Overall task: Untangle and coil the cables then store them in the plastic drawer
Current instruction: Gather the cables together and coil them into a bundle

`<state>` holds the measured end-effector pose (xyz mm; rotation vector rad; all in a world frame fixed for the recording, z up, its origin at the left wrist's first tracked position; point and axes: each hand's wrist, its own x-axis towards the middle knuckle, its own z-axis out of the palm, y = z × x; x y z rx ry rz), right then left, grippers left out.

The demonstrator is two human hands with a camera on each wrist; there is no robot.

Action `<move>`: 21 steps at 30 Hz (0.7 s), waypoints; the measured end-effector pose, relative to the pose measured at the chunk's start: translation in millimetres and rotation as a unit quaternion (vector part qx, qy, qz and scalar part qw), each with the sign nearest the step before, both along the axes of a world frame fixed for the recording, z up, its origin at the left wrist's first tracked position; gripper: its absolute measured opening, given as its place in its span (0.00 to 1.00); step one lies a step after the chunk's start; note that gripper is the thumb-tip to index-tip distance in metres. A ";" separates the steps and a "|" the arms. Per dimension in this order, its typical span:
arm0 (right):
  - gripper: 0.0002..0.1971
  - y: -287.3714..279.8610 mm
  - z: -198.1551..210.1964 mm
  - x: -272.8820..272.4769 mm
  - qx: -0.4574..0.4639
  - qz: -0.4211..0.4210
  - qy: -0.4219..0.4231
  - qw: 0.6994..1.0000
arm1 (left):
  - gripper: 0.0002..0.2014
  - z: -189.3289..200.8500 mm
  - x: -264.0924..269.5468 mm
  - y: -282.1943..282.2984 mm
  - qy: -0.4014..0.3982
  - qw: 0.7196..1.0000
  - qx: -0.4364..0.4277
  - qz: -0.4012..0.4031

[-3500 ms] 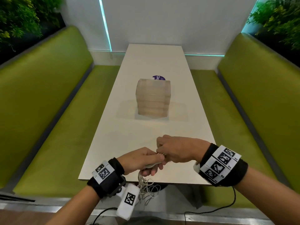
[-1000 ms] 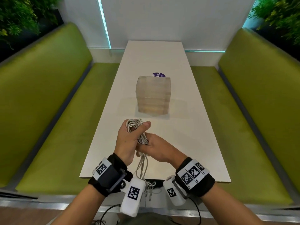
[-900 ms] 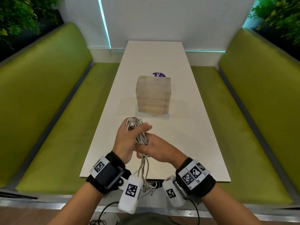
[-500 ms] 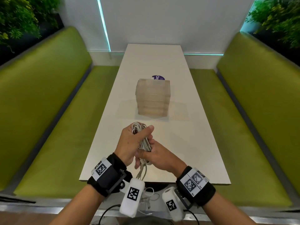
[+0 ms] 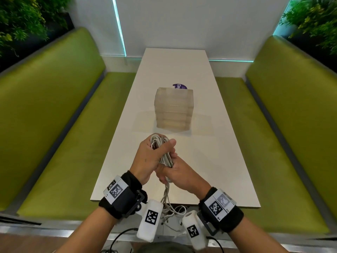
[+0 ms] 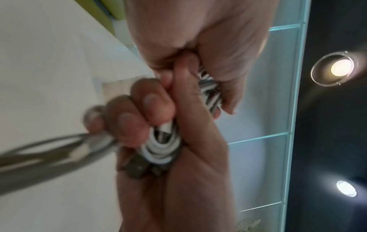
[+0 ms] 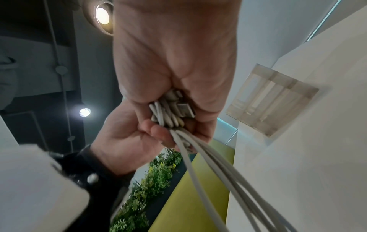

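Bare forearms, no sleeves | black wrist straps [image 5: 119, 205] on both wrists | white plates with black square-code markers on top | white cylindrical cameras [image 5: 149, 220] beneath, one marker each | thin black cables trailing near.

Hands: two, a left hand [image 5: 149, 159] and a right hand [image 5: 179, 177]
Cable bundles: one bundle of white cables [image 5: 163, 152]; the number of separate cables in it cannot be told
Drawer units: one clear plastic drawer [image 5: 174, 109]
Tables: one white table [image 5: 209, 143]
Benches: two green benches [image 5: 54, 115]
Wrist bands: two [image 5: 120, 195]
Purple stickers: one [image 5: 179, 86]
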<state>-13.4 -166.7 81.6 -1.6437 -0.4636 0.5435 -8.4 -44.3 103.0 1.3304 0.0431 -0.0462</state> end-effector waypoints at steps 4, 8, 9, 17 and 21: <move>0.23 -9.7 10.1 7.2 0.060 -0.052 -0.019 0.997 | 0.37 -20.0 -2.1 15.4 -0.001 0.992 0.015 -0.122; 0.15 -15.2 28.2 18.4 0.217 -0.106 0.075 0.967 | 0.16 -39.4 -17.4 4.9 0.015 0.968 0.144 -0.204; 0.13 -17.1 32.6 21.7 0.250 -0.115 0.095 0.957 | 0.12 -41.0 -20.9 2.0 0.015 0.970 0.142 -0.198; 0.11 -32.4 41.7 33.9 0.319 -0.135 0.128 0.929 | 0.23 -31.3 -22.8 17.5 0.061 0.976 0.017 -0.211; 0.10 -36.1 43.1 34.9 0.303 -0.144 0.111 0.936 | 0.21 -24.4 -20.7 21.9 0.068 0.966 0.101 -0.227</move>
